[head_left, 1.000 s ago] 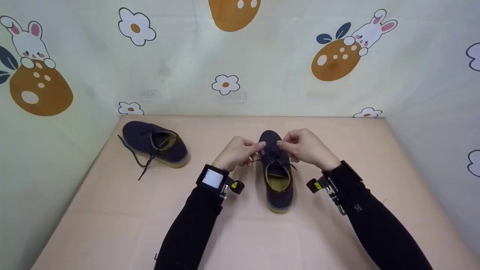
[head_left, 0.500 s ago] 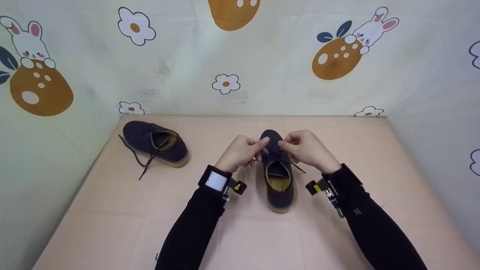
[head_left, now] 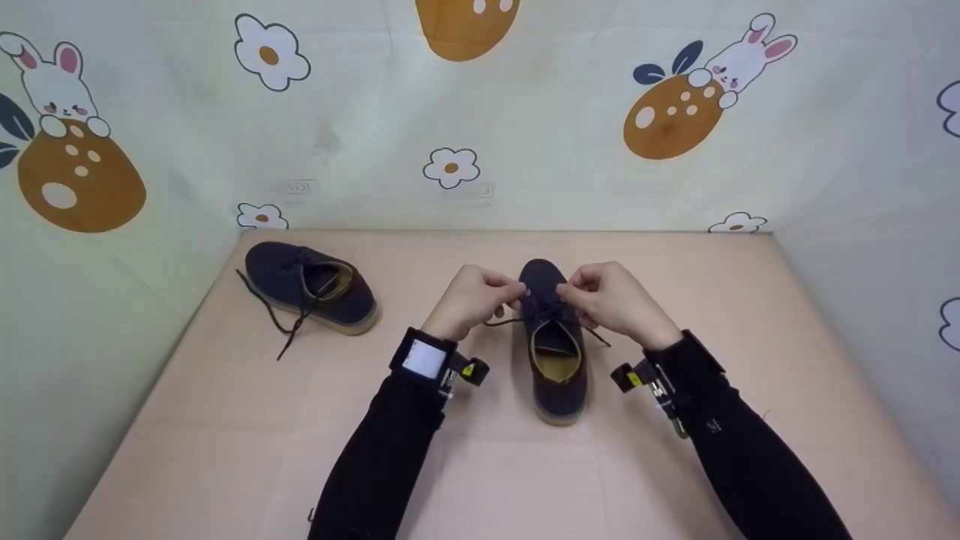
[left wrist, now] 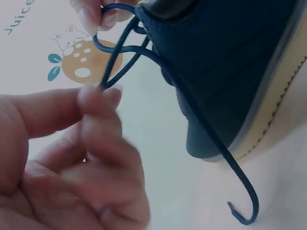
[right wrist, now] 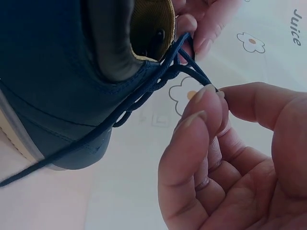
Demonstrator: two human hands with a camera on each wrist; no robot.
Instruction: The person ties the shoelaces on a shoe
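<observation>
A dark blue shoelace (left wrist: 206, 123) is standing up in two loops over the front of a dark lace-up shoe (head_left: 553, 342), which is resting sole-down on the bench (head_left: 187, 420), a little right of the middle, its toe pointing away from the person. The cord is looking thin, light and limp, so I'm guessing it is holding a loop only while somebody is pinching it; a fingertip pinch near each loop's end is seeming the right hold, with gentle, even tension. The left hand (head_left: 476, 296) is pinching one loop between thumb and fingertips, and the right hand (head_left: 607, 296) is gripping the other the same way, the fingers hovering just over the laced part. Loose ends are trailing out on both sides, and I'm judging they could be snagging on fingers. The shoe itself is seeming sturdy, its pale sole probably giving weight and stiffness; heel or sides would be serving for steadying it, though neither hand is clasping it there. Farther out, a matching shoe (head_left: 277, 281) is lying well apart, near the bench's far left corner. Beyond, a rabbit-printed backdrop (head_left: 555, 165) is hanging behind everything.
</observation>
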